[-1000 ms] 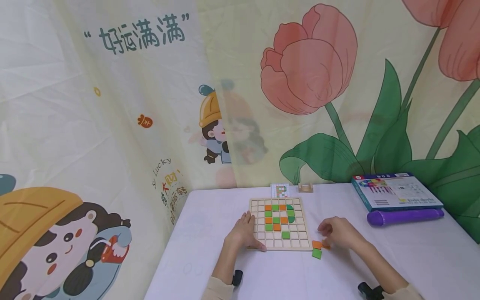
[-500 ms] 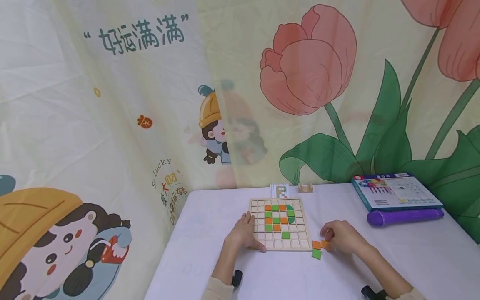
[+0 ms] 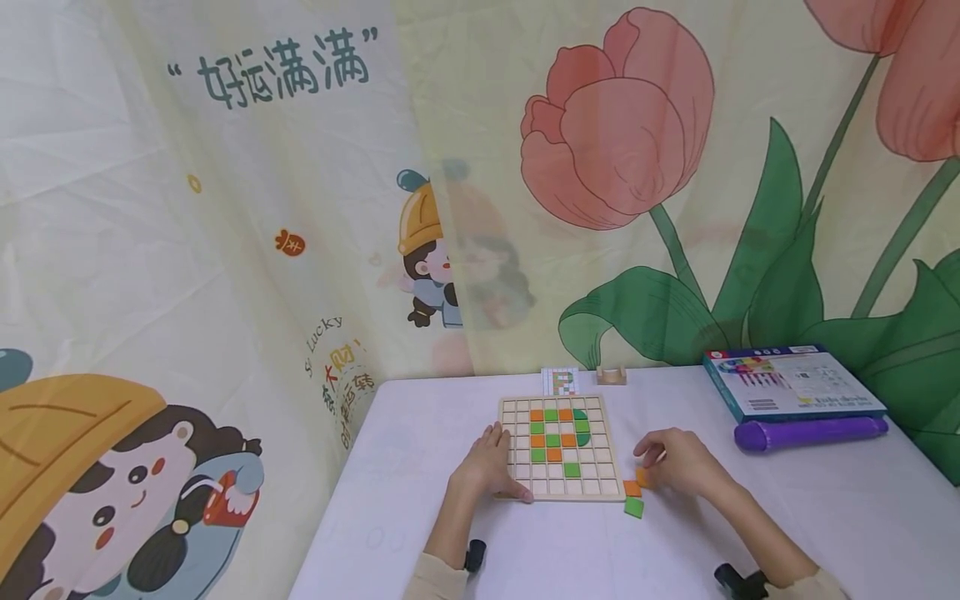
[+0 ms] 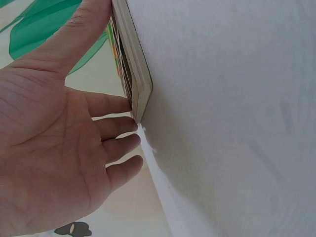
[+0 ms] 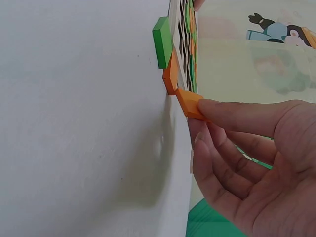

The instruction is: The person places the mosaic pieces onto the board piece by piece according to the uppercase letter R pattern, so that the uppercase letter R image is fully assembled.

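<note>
My left hand rests along the left edge of a wooden grid board, thumb at the near corner. Its fingers are straight in the left wrist view, touching the board's rim. Orange and green tiles sit in the board's cells, with dark green rounded pieces at the right of the pattern. Right of the board, my right hand pinches an orange square tile between thumb and fingers, tilted in the right wrist view. Beside it lie another orange tile and a green tile.
Behind the board stands a small pattern card, with a small wooden block to its right. A flat box lies at the back right, a purple cylinder in front of it. A printed curtain hangs behind the white table.
The right hand has shifted slightly right, then back left and a little away, with the orange tile at its fingertips. The left hand and the board stay put.
</note>
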`<state>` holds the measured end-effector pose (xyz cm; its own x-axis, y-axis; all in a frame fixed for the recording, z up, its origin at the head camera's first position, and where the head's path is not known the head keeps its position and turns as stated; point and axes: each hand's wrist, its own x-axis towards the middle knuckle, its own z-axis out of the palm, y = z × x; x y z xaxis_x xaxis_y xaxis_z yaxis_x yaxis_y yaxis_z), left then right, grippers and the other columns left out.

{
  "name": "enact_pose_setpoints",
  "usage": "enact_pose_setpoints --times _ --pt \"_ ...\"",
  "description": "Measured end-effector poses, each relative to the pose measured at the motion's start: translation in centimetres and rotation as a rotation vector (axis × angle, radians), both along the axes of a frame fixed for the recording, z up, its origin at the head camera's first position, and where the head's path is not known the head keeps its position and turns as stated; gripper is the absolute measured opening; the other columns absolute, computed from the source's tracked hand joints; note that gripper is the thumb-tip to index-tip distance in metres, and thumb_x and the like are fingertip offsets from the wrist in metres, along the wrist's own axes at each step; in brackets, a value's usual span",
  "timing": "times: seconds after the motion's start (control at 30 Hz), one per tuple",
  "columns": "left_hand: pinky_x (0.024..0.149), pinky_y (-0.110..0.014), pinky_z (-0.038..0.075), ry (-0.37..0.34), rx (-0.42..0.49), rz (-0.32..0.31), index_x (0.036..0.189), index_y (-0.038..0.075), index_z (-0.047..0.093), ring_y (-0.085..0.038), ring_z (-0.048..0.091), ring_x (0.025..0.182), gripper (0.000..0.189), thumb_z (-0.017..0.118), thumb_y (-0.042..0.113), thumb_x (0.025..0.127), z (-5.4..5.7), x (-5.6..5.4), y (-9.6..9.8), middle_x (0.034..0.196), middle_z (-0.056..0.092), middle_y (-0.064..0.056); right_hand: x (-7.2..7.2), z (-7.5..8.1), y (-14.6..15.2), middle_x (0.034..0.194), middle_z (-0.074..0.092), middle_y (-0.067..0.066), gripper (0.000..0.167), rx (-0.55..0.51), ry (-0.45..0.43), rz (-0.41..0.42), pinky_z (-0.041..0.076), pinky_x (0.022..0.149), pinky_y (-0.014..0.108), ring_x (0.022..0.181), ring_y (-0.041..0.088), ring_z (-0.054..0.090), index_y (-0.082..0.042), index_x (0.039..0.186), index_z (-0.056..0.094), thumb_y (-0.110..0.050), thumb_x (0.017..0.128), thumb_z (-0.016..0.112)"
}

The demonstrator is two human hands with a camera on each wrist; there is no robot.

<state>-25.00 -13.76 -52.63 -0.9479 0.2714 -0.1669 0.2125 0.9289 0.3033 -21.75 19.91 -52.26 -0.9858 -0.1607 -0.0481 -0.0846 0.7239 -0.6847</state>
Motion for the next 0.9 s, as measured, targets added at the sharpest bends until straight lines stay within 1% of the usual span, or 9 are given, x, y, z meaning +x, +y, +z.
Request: enact_pose_setpoints --times 0.07,0.13,0.2,0.4,0.53,0.63,0.73,0.83,0.9 --pt "0.128 -0.048 0.024 -0.002 -0.008 0.000 0.158 -0.004 0.036 -0.036 0.022 0.158 0.127 0.098 0.053 0.063 0.0 0.1 0.0 0.169 0.027 -0.023 -0.2 0.0 -0.3 0.083 0.067 0.000 0.025 -0.015 0.013 -0.009 0.058 0.068 0.033 0.079 0.019 0.060 -0.006 0.104 0.076 0.004 0.081 0.082" --pt "0.128 -0.047 0.024 -0.010 -0.005 0.002 0.158 -0.005 0.036 -0.036 0.023 0.158 0.126 0.098 0.051 0.064 0.5 0.3 0.1 0.168 0.027 -0.024 -0.4 0.0 -0.6 0.084 0.068 0.000 0.025 -0.032 0.020 -0.018 0.058 0.069 0.032 0.080 0.019 0.061 -0.006 0.104 0.076 0.003 0.082 0.082" --pt "0.127 -0.048 0.026 -0.006 0.005 0.001 0.157 -0.005 0.037 -0.037 0.024 0.157 0.125 0.099 0.050 0.063 0.7 0.4 0.1 0.168 0.029 -0.024 -0.7 0.0 -1.1 0.084 0.067 0.000 0.024 -0.049 0.022 -0.024 0.058 0.069 0.032 0.080 0.019 0.060 -0.007 0.103 0.076 0.001 0.082 0.084" --pt "0.127 -0.049 0.027 0.003 -0.001 -0.009 0.156 -0.006 0.038 -0.038 0.025 0.157 0.125 0.098 0.052 0.063 0.9 0.4 0.1 0.167 0.030 -0.025 -1.1 -0.4 -3.1 0.083 0.065 -0.001 0.023 -0.100 0.022 -0.028 0.057 0.067 0.027 0.079 0.018 0.059 -0.008 0.102 0.076 -0.005 0.082 0.088" --pt "0.127 -0.049 0.026 0.003 -0.007 -0.015 0.157 -0.006 0.037 -0.038 0.024 0.157 0.126 0.097 0.053 0.063 0.9 0.4 0.1 0.168 0.029 -0.024 -1.3 -0.7 -4.5 0.082 0.065 -0.002 0.021 -0.135 0.028 -0.004 0.056 0.064 0.024 0.078 0.017 0.060 -0.009 0.100 0.077 -0.008 0.082 0.088" --pt "0.127 -0.049 0.027 0.006 -0.012 -0.014 0.157 -0.005 0.037 -0.037 0.024 0.157 0.127 0.097 0.053 0.063 0.8 0.3 0.1 0.168 0.029 -0.024 -1.6 -1.2 -5.3 0.082 0.065 -0.002 0.020 -0.158 0.016 0.021 0.056 0.064 0.023 0.079 0.016 0.060 -0.010 0.099 0.077 -0.009 0.083 0.088" --pt "0.127 -0.049 0.027 0.011 -0.015 -0.012 0.157 -0.005 0.038 -0.037 0.025 0.157 0.127 0.097 0.054 0.062 0.6 0.2 0.1 0.167 0.030 -0.024 -1.8 -1.7 -5.9 0.082 0.065 -0.002 0.020 -0.174 0.013 0.047 0.055 0.064 0.022 0.078 0.016 0.060 -0.011 0.098 0.076 -0.008 0.083 0.088" --pt "0.126 -0.049 0.028 0.012 -0.014 -0.010 0.157 -0.006 0.038 -0.037 0.025 0.157 0.127 0.097 0.055 0.062 0.6 0.2 0.1 0.167 0.030 -0.024 -1.9 -2.1 -6.3 0.082 0.065 -0.002 0.020 -0.179 0.029 0.085 0.055 0.063 0.023 0.077 0.016 0.060 -0.012 0.096 0.075 -0.006 0.082 0.088" --pt "0.126 -0.049 0.027 0.007 -0.006 -0.005 0.157 -0.006 0.038 -0.037 0.025 0.157 0.127 0.098 0.054 0.062 0.6 0.3 0.0 0.167 0.030 -0.024 -1.9 -2.1 -6.5 0.080 0.066 -0.003 0.021 -0.180 0.035 0.091 0.055 0.063 0.023 0.077 0.016 0.060 -0.014 0.094 0.075 -0.005 0.081 0.089"
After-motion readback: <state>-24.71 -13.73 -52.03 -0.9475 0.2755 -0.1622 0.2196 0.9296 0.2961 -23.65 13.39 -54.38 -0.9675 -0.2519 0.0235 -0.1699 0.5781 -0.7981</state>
